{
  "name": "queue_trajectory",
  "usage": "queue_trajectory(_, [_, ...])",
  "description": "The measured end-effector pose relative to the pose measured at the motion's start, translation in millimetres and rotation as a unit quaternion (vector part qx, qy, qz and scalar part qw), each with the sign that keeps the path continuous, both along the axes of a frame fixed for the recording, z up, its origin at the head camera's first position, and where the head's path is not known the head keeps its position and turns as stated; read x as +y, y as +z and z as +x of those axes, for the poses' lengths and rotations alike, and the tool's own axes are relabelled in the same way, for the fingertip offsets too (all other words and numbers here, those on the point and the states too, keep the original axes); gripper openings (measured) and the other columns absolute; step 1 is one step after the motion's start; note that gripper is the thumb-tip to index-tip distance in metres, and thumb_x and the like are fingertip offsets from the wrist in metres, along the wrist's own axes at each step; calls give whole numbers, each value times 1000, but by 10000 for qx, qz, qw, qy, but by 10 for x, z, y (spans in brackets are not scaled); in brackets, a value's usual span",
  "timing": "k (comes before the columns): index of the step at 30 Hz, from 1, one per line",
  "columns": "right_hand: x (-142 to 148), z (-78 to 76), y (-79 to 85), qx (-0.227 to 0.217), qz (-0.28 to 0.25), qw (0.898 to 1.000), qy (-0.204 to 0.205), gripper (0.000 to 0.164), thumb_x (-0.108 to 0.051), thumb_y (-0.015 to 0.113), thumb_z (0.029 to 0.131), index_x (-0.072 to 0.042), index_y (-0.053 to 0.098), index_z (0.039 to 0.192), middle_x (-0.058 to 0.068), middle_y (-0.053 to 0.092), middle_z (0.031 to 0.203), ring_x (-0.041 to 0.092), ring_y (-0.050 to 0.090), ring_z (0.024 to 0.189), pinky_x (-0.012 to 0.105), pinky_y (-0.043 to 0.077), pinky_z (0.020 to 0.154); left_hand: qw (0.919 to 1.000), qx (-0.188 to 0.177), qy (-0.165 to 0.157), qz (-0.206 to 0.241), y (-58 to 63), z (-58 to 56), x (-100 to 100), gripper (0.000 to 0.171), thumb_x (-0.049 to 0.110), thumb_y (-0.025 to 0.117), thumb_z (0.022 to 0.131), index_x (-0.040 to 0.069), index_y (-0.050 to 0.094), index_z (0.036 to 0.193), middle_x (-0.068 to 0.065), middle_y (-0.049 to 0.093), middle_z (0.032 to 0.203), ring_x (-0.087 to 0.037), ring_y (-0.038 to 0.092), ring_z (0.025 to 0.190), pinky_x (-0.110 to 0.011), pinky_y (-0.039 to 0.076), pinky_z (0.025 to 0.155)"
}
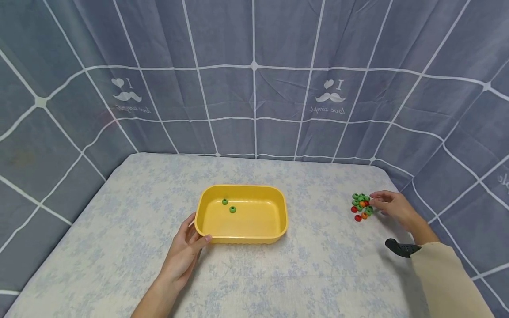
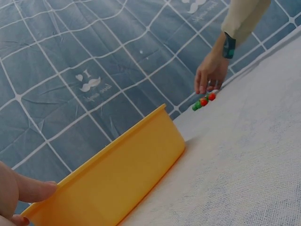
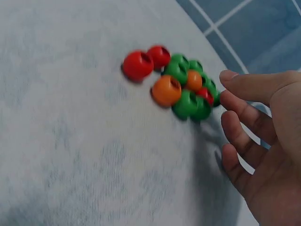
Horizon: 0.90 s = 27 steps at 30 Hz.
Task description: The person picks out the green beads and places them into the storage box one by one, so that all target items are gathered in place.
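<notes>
A yellow rectangular tray (image 1: 241, 240) rests on the table with two green beads (image 1: 232, 210) inside, toward its left half. My left hand (image 1: 180, 251) grips the tray's near left corner, thumb over the rim and the other fingers along the outer side. Far to the right, a cluster of round holed beads lies on the cloth: several green beads (image 3: 186, 104), a few red beads (image 3: 138, 65) and orange beads (image 3: 166, 91). Just right of this cluster is my right hand (image 1: 393, 207), its fingers loosely bent. No bead shows between its thumb and fingertips.
A white tablecloth with a pale blue pattern (image 1: 326, 256) covers the table. Blue-grey curtains with white grid lines (image 1: 278, 97) hang along the back and both sides. A dark strap piece (image 1: 401, 248) sticks out at my right wrist, by a beige sleeve (image 1: 445, 274).
</notes>
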State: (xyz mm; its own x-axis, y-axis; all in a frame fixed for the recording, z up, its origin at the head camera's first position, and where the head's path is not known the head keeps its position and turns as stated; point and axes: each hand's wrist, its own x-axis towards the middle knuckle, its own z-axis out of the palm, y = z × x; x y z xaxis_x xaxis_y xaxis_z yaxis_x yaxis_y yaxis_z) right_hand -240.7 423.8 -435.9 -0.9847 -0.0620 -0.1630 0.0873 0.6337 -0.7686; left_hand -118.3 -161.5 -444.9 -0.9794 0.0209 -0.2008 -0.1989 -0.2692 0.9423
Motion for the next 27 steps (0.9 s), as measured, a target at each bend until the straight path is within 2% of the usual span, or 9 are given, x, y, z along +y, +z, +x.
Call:
queue_trajectory(6, [136,93,-148,-104,232,9997,-38,47,-22,62,106,10,54,140,15,66,122,3,58,97,23,52,79,10000,24,-26,0,-6,2,1,91,-8,66,97,12,11,167,-10,16,169,-26,27,152,-23,45,107])
queue_trajectory(10, [118,105,-207,-43,311,9995,-34,46,-18,69,101,11,57,135,13,67,111,9,59,92,24,52,72,10000,25,-14,-4,-3,-2,-1,90,-8,65,97,12,11,167,-10,17,168,-26,27,152,-23,44,108])
queue_trajectory(14, [67,73,-253,-47,523,9986,-77,55,-28,76,97,10,59,134,11,62,107,18,55,91,25,52,69,10000,27,-8,-18,1,-4,-1,90,-9,65,97,12,11,167,-11,17,168,-26,27,152,-24,45,108])
queue_trajectory(20, [27,47,-267,-15,634,9980,-71,54,-30,76,97,10,61,130,11,58,104,22,51,89,27,47,66,10000,33,6,-47,6,-5,10,89,-9,65,97,12,12,166,-11,19,168,-26,28,151,-23,45,107])
queue_trajectory(27, [7,52,-258,333,731,9965,-243,51,-30,76,97,9,63,126,13,63,105,21,55,89,26,51,65,10000,54,4,-36,-2,-3,4,90,-9,66,97,11,12,166,-11,18,168,-26,27,152,-23,44,108])
